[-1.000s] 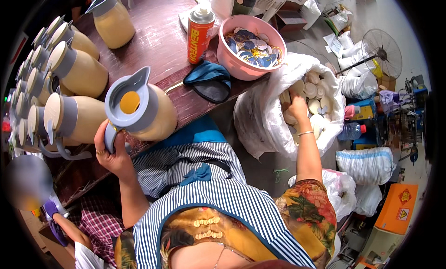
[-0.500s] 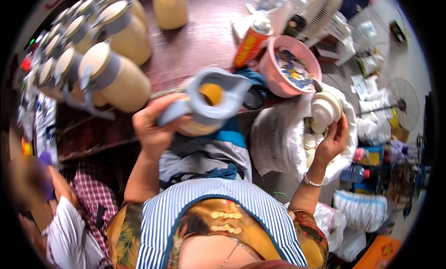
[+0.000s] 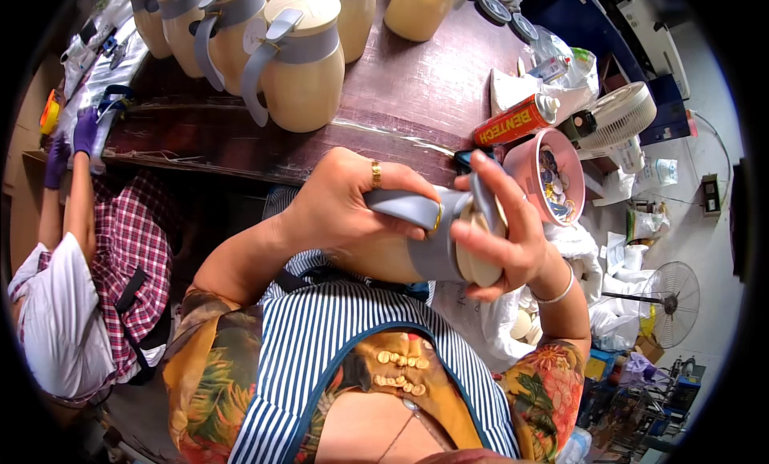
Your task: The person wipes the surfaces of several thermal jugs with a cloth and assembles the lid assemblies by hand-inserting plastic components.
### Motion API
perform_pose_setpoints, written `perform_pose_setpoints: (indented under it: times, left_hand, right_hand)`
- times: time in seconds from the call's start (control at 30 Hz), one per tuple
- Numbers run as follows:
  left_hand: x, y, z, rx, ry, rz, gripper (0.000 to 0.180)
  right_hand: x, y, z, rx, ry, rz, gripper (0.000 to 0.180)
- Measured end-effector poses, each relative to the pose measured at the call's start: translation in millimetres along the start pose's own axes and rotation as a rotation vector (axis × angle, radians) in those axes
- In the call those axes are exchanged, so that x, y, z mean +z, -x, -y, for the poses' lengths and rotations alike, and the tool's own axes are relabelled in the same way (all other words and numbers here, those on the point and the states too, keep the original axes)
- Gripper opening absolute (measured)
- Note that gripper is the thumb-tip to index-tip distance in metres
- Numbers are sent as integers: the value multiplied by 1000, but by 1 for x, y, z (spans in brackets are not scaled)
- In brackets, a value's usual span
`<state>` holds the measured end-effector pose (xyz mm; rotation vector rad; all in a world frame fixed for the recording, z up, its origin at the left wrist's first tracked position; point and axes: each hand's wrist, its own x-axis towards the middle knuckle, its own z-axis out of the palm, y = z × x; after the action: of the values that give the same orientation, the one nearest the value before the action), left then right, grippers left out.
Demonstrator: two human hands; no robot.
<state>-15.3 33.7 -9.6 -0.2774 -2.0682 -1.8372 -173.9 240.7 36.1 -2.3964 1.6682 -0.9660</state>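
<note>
1. Worktop [image 3: 416, 88]: dark wood; carries a row of finished cream jugs [image 3: 300, 60] with grey handles, a pink bowl [image 3: 525, 172] of small parts, and an orange spray can [image 3: 513, 121] lying beside the bowl.
2. Jug [image 3: 392, 252]: held on its side above the lap, clear of the worktop; mouth faces right.
3. Left hand [image 3: 340, 204]: closed around the grey handle; steadies the body.
4. Right hand [image 3: 501, 240]: fingers clasped over the cream lid [image 3: 473, 260] at the mouth.
5. Step judged: lid fitting; next move likely calls for firm, square pressure while the left hand braces.
</note>
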Motion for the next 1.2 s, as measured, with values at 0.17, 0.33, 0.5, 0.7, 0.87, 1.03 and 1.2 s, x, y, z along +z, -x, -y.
perform_pose_setpoints:
  times: [0.17,0.33,0.5,0.7,0.87,1.03,1.2]
  left_hand:
    - [4,1,-2,38,-150,-74,30]
    - [45,10,4,226,-787,-206,40]
    - [36,-6,-8,284,-592,-234,31]
    - [43,-27,17,326,-704,-251,24]
    - [-29,-27,-5,-33,29,278,29]
    - [-4,-24,-8,146,-92,128,30]
    - [48,5,-16,324,-599,-476,37]
  right_hand:
    - [11,0,7,36,-7,-48,60]
    - [45,25,16,709,125,-299,90]
    - [-2,15,-1,8,413,-46,60]
    - [19,-5,-1,808,-162,-481,61]
    - [-13,-6,40,-182,404,200,53]
    - [-8,-16,42,-240,353,103,39]
    - [-3,-42,20,339,411,-243,52]
